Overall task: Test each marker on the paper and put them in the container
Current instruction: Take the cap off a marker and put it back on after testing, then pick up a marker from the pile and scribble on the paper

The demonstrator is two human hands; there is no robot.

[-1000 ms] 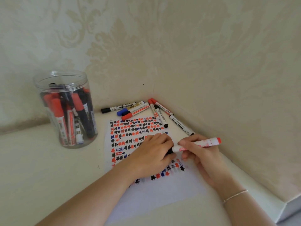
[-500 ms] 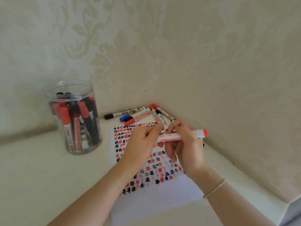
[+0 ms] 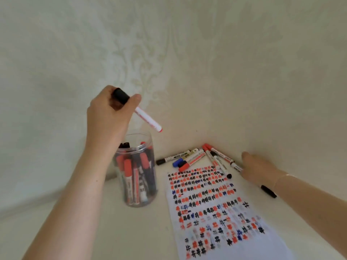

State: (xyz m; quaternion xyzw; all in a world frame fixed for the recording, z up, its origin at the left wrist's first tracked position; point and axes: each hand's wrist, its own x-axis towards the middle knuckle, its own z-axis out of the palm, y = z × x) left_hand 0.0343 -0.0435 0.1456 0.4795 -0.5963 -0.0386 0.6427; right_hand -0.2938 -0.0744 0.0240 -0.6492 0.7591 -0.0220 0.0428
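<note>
My left hand (image 3: 110, 113) is raised above the clear plastic container (image 3: 150, 139) and grips a white marker (image 3: 148, 120) with a black cap and a red end. The marker slants down to the right over the container's open mouth. Inside the container stand several red and black markers. The paper (image 3: 216, 212), covered with rows of red, black and blue marks, lies right of the container. Several loose markers (image 3: 195, 156) lie in the corner behind the paper. My right hand (image 3: 257, 168) lies flat on the table with straight fingers, touching the rightmost loose marker.
Patterned walls meet in a corner right behind the loose markers. A black marker end (image 3: 268, 191) pokes out from under my right forearm, beside the paper's right edge. The table's pale surface (image 3: 56, 212) stretches left of the container.
My left hand took the marker from between both hands and lifted it up and left over the container. My right hand let go and moved to the loose markers in the corner.
</note>
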